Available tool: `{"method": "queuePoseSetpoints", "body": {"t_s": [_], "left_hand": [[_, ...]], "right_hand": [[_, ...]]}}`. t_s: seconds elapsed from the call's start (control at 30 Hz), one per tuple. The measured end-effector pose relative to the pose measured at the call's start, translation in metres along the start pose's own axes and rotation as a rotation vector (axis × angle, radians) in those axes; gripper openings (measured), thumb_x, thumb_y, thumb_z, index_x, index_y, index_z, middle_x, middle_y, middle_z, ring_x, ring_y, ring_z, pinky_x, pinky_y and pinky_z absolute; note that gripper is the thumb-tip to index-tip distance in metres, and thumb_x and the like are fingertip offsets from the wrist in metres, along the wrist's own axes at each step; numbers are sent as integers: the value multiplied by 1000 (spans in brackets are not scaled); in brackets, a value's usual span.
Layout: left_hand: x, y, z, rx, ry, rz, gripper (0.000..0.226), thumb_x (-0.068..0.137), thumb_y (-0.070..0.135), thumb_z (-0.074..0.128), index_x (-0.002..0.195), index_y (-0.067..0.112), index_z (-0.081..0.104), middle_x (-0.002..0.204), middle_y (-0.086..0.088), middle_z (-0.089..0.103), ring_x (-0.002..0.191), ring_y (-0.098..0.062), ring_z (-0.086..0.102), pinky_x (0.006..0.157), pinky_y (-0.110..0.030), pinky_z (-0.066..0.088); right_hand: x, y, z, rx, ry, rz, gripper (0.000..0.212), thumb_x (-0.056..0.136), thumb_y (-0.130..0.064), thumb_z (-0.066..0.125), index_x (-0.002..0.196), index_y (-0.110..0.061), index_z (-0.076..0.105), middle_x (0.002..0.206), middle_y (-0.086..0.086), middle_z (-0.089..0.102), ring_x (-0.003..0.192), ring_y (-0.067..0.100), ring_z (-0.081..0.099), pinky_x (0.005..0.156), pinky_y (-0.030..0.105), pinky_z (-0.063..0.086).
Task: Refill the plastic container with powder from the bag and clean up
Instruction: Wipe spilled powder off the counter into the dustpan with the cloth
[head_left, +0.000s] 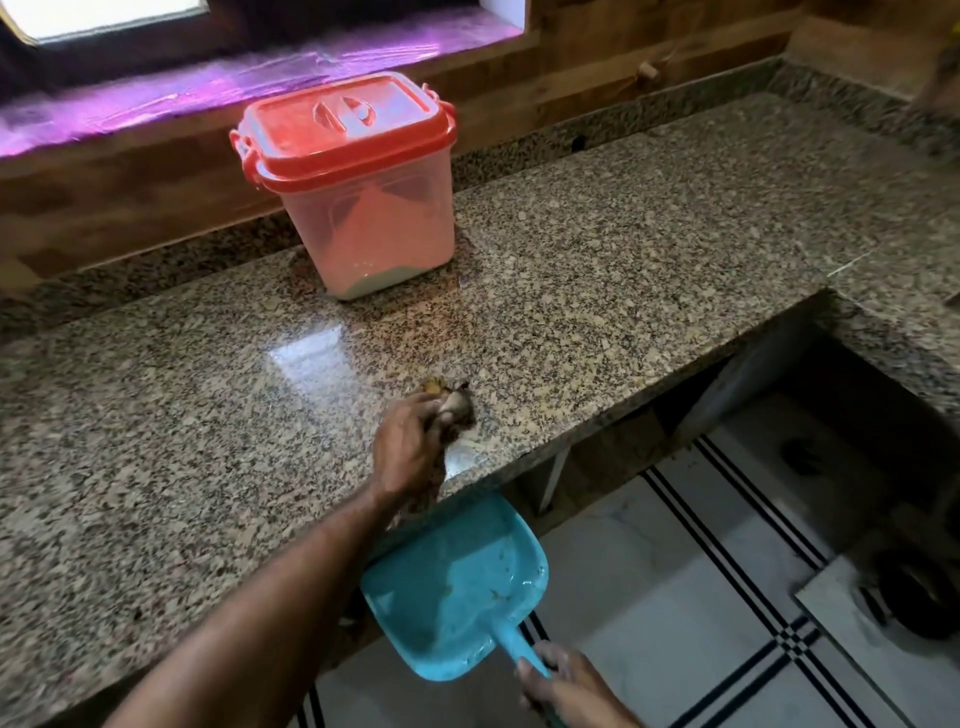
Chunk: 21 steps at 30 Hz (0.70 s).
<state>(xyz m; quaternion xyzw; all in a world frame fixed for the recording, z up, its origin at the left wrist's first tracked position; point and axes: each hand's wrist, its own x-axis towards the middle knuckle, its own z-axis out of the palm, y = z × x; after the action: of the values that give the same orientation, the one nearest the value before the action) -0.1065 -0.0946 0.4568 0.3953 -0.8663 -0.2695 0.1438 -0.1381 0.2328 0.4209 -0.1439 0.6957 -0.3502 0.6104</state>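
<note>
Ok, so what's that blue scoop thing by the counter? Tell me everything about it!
It is a light blue dustpan, plastic by its look, with a wide flat tray, low raised sides and a thin handle. The right hand grips that handle. The pan is held just below the counter at its front edge, open mouth toward it, above the tiled floor. A few small specks and a pale smear lie inside it.

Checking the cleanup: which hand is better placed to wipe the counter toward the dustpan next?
Left. The left hand grips the cloth on the counter near its edge, above the dustpan; the right hand holds the dustpan's handle below.
</note>
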Motion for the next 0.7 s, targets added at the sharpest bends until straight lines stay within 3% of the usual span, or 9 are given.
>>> {"method": "queuePoseSetpoints", "body": {"t_s": [0.07,0.13,0.23,0.3,0.37,0.47,0.57,0.7], "left_hand": [[-22,21,11,22,37,26,30,102,31,55,127,19,68,139,-5,59,115,-19,54,86,-24,51],[-41,39,12,-3,40,45,33,102,32,53,123,14,71,132,-7,63,112,-22,56,87,-34,55],[-51,50,3,-153,-9,31,46,100,47,40,107,17,73,113,-8,69,95,-24,63,75,-40,59],[-37,42,-10,-242,10,-101,28,103,32,47,103,19,71,101,-8,71,75,-19,65,54,-25,55],[-20,24,-27,-190,85,-233,23,104,14,50,114,13,71,98,-7,70,64,-11,60,41,-13,43],[-10,1,-33,-86,132,-296,25,104,16,49,115,16,72,99,-5,70,65,-9,57,42,-14,38],[-23,19,-10,-1,88,-121,24,104,21,53,118,18,71,104,0,67,66,-7,58,43,-10,38],[-45,58,24,-8,1,34,20,102,27,57,108,19,74,95,2,69,72,-5,58,54,-12,40]], "right_hand": [[2,-1,-1,-3,28,-6,17,98,-36,63,101,-20,70,74,-2,74,69,5,66,64,15,46],[3,-2,1,3,41,-22,13,100,-27,62,94,-18,70,68,-2,72,63,6,63,61,16,47],[4,-5,6,99,77,-13,15,100,-20,62,89,-13,70,65,3,68,58,11,58,58,21,46],[5,-11,8,141,88,-10,13,101,-18,62,92,-12,69,64,3,66,57,11,56,57,22,44],[5,-16,6,153,93,-24,12,101,-19,60,94,-11,67,65,3,64,58,12,54,57,21,43],[7,-15,2,162,93,-37,13,102,-19,59,93,-12,66,69,5,62,58,11,52,58,20,42],[8,-13,4,157,101,-31,14,102,-18,59,90,-13,64,66,1,61,54,8,53,55,18,42],[5,-14,7,172,101,-14,13,102,-18,59,91,-13,64,65,0,62,54,7,54,52,17,42]]}}
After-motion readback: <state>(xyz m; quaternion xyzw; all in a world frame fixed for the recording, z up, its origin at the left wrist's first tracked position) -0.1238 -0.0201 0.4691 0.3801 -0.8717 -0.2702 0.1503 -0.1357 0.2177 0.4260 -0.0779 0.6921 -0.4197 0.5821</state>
